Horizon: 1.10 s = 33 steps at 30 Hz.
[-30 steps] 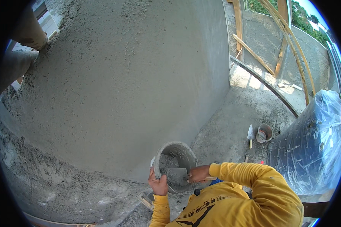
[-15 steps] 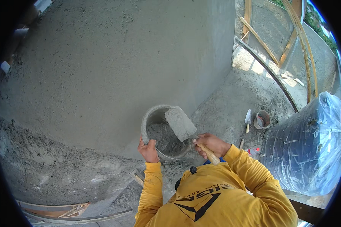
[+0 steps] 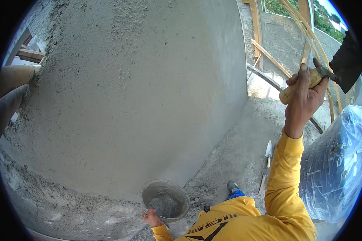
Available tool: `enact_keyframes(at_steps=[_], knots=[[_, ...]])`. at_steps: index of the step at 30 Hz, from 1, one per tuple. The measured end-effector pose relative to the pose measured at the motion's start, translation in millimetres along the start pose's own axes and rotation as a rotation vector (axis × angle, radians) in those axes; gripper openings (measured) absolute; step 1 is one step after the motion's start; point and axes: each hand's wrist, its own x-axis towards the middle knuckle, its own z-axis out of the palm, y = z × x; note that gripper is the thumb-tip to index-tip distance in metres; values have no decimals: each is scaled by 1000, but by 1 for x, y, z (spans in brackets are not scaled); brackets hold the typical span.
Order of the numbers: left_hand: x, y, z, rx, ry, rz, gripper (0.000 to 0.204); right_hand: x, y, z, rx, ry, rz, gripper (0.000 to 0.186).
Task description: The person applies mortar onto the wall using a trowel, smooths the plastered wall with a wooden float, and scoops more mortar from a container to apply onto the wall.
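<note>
My right hand (image 3: 303,98) is raised high at the right, its fingers wrapped round the wooden handle of a trowel (image 3: 348,62). The trowel's broad blade is dark and points toward the right rim of the picture. Low in the middle, my left hand (image 3: 152,218) grips the near left rim of a round grey bucket (image 3: 144,195), thumb over the edge. Wet grey mortar (image 3: 165,205) lies in the bucket. Beyond it rises a freshly plastered wall (image 3: 149,100), smooth toward the right and rougher near the top and left.
On the ground at the right lie a small pointed trowel (image 3: 268,154) and a short wooden stick (image 3: 262,184). A blue drum-like shape wrapped in clear plastic (image 3: 336,168) stands at the far right. Timber pieces (image 3: 271,56) lean behind. Round poles (image 3: 16,80) stick out at the left.
My right hand has swung the trowel from over the bucket up to the upper right. The mortar on its blade is no longer visible. Bucket and left hand appear lower in view.
</note>
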Motion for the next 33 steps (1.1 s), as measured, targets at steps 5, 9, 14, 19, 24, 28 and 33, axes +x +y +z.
enact_keyframes(at_steps=[5, 9, 14, 19, 24, 28, 33], knots=[[-27, 5, 1, -45, 120, 42, 29, -7, 121, 110, -191, 258, -219, 36], [-41, -13, -24, 218, 231, 141, 38, -147, 156, 100, -195, -1553, -215, 16], [-77, 20, 29, 96, 248, -59, 39, -263, 144, 19, 95, -2016, -147, 20], [-84, 69, 81, 191, -164, 122, 55, -263, 133, 27, -183, -2274, -324, 26], [-89, 97, 123, 249, -354, 417, 61, -298, 130, 24, -302, -2375, -84, 25], [-91, 93, 126, 210, -451, 529, 62, -299, 126, 20, -445, -2716, 784, 27], [-84, 77, 115, 137, -477, 462, 56, -295, 108, -21, -26, -2368, 1654, 40]])
